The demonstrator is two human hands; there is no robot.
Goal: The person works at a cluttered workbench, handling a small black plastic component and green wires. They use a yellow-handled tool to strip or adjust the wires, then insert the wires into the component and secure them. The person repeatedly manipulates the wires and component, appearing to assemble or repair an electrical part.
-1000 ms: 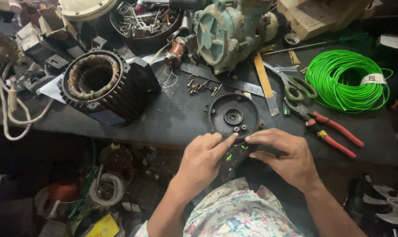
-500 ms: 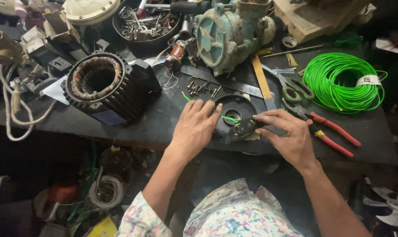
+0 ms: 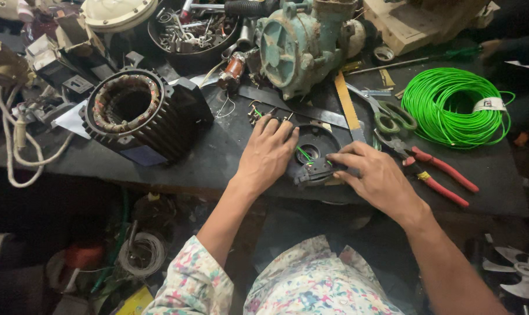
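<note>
Now the right hand (image 3: 378, 175) pinches a small black tool (image 3: 317, 173), fingers curled shut on it; its long axis runs roughly left-right, tip toward the left hand (image 3: 267, 154). That hand lies flat, fingers spread, on the round black motor end cover (image 3: 323, 140) at the front edge of the dark workbench (image 3: 218, 157). Thin green wire (image 3: 303, 154) sits at the cover's centre. Black bowl (image 3: 171, 44) at the back holds metal bits. Green wire coil (image 3: 454, 105), red-handled pliers (image 3: 433, 169) lie right.
</note>
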